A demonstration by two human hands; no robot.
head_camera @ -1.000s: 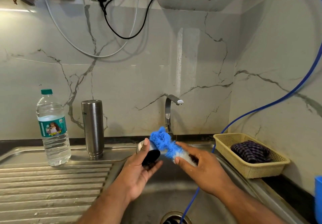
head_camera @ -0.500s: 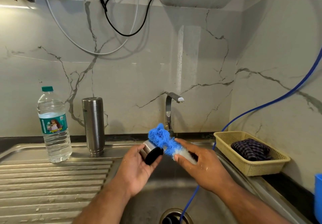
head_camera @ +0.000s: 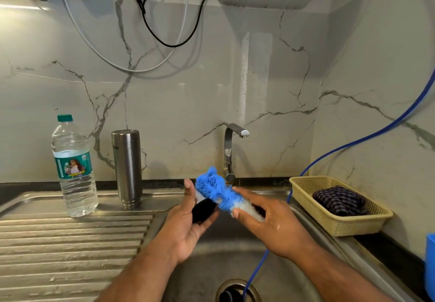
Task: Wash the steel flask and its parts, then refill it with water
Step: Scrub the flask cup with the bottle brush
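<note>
Over the sink (head_camera: 235, 254) my left hand (head_camera: 186, 226) holds the flask cap (head_camera: 203, 210), a steel piece with a black underside facing me. My right hand (head_camera: 270, 221) grips a blue and white brush (head_camera: 219, 190) by its lower end, and the blue bristles press against the cap. The steel flask body (head_camera: 127, 168) stands inverted on the draining board, apart from both hands. No water runs from the tap (head_camera: 231, 146).
A plastic water bottle (head_camera: 74, 167) stands left of the flask on the ribbed draining board (head_camera: 70, 243). A yellow basket (head_camera: 339, 219) with a checked cloth sits at the right. A blue hose (head_camera: 256, 268) drops into the drain. A blue container (head_camera: 430, 261) shows at the right edge.
Both hands have shifted slightly while the brush rubs the cap; the cap has turned so its black face shows more. The flask and bottle have not moved.
</note>
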